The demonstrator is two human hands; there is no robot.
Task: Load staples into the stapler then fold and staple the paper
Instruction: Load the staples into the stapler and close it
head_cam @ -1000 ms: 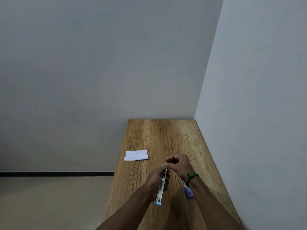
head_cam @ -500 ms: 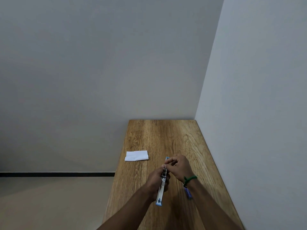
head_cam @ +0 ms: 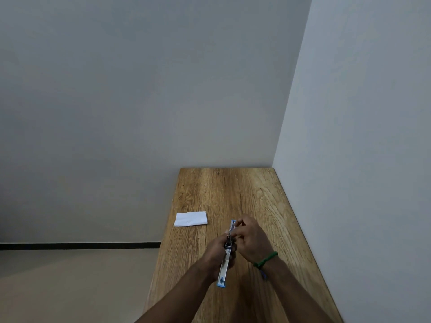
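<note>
A white and blue stapler [head_cam: 224, 269] is swung open into one long line above the wooden table [head_cam: 233, 187], pointing away from me. My left hand [head_cam: 215, 251] grips it round the middle from the left. My right hand [head_cam: 253, 238] pinches the stapler's far half near the hinge with curled fingertips. I cannot tell whether a strip of staples lies under those fingers. A folded white paper [head_cam: 191, 219] lies flat near the table's left edge, to the far left of both hands.
A small blue thing [head_cam: 263, 274] on the table shows just below my right wrist, mostly hidden by the forearm. A grey wall runs close along the table's right edge and another stands behind its far end. The floor drops off on the left.
My right hand has come down from above the stapler onto its far half. My right forearm has slid over the small blue thing, hiding most of it. The paper has not moved.
</note>
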